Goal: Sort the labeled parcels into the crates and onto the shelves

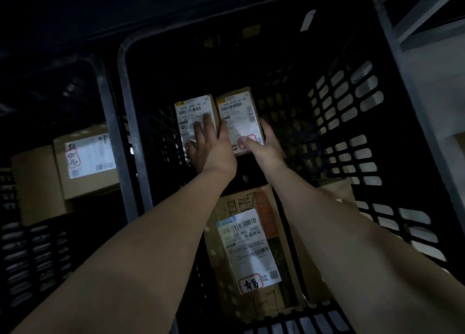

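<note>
In the black crate (352,112), the left grip (211,145) lay spread on the left parcel (192,112) and the right grip (261,146) pinched the right parcel (236,111); both appeared light, rigid, best held across opposite edges.

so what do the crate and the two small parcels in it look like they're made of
Crate: looks like hard black plastic, matt, with moulded slot holes in the walls. Left small parcel and right small parcel: brown cardboard, dull, with white paper labels printed with barcodes; dim light leaves the finish uncertain.
</note>
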A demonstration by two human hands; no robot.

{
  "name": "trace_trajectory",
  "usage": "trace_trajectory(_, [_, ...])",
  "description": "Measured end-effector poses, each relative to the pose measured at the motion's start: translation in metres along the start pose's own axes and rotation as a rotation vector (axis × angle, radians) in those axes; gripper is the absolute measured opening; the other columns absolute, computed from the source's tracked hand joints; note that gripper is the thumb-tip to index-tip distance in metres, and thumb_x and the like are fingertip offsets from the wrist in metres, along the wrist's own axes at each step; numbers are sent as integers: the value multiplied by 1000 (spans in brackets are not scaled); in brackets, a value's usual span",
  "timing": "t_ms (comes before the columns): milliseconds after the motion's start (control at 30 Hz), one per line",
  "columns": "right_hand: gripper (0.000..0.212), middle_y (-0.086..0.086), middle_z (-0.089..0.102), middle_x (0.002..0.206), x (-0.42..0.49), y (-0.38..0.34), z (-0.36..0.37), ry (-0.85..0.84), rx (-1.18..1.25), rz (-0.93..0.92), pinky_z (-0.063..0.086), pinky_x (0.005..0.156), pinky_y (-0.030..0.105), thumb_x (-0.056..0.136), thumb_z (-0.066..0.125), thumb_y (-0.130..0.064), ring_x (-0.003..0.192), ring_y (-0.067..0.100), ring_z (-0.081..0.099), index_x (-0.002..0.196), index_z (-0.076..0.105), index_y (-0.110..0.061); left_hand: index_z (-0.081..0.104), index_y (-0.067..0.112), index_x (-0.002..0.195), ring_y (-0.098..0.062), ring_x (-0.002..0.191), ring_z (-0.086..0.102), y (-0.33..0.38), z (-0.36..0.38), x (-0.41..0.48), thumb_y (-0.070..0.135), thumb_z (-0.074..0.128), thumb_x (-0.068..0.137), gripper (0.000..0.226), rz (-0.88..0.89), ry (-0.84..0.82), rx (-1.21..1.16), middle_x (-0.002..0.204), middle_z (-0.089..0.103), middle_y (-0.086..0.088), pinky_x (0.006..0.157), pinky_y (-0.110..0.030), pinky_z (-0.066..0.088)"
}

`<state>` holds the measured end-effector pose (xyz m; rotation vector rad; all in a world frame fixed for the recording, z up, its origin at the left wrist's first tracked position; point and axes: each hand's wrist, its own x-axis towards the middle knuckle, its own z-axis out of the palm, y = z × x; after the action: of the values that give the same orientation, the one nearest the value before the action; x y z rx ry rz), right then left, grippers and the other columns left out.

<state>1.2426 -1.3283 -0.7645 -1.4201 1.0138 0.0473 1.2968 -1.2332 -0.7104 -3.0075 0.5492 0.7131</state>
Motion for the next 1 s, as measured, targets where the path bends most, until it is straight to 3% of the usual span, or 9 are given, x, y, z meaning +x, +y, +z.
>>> trace_trajectory(133, [69,2,61,119,3,-11,-2,-51,5,-17,45,94,27,84,71,-18,110,18,57,144,38,-25,4,26,151,-27,145,-4,-1,-3,1,14,57,88,83,4,22,-31,158,-6,-5,114,-46,14])
trace_trajectory(267, [55,5,61,122,-14,-25,-16,-16,71,-41,49,95,31,94,59,-21,110,19,60,144,39,-20,12,19,150,-29,143,14,1,-14,3,19,45,95,64,-19,49,-318,156,14,-10,113,-48,23])
trace_trajectory(367, [49,6,60,125,-34,-37,-29,-38,217,-77,52,83,16,98,53,-14,101,7,62,144,37,-13,28,10,145,-36,126,40,-2,-33,-5,19,38,99,48,-22,162,-544,140,39,-20,103,-44,37])
trace_trajectory(433, [48,4,60,123,-45,-48,-30,-83,218,-116,50,80,12,99,52,-14,99,2,61,144,36,-14,38,7,139,-33,121,43,-6,-50,-15,15,36,100,40,33,296,-595,134,42,-19,101,-38,38])
trace_trajectory(567, [53,13,55,133,-51,-59,9,-143,62,-82,47,99,32,98,54,-28,117,22,56,146,35,-15,45,8,134,-30,126,34,-17,-79,-32,5,42,95,40,148,451,-500,138,39,-14,104,-34,32])
trace_trajectory(633, [66,16,42,144,-48,-60,39,-178,-107,-17,40,107,44,92,51,-49,127,32,47,150,31,-25,43,10,137,-29,128,30,-24,-86,-33,1,50,89,49,139,365,-410,140,35,-12,106,-33,31])
trace_trajectory(733, [65,17,18,154,-42,-60,63,-177,-225,74,33,111,50,96,48,-46,137,39,30,153,21,-31,33,8,142,-30,127,29,-28,-90,-32,6,46,93,51,89,119,-349,144,27,-15,105,-30,28])
trace_trajectory(833, [67,18,25,152,-38,-59,62,-152,-291,29,34,109,51,93,51,-50,136,41,34,152,23,-35,36,4,138,-33,123,34,-29,-96,-32,10,42,97,42,84,14,-300,142,28,-17,100,-34,34])
trace_trajectory(1000, [55,18,30,148,-65,-78,29,-56,-536,-94,35,109,44,100,45,-38,131,40,38,150,31,-20,44,3,134,-36,121,39,-31,-100,-38,13,49,94,41,140,-11,-310,139,33,-19,102,-36,35])
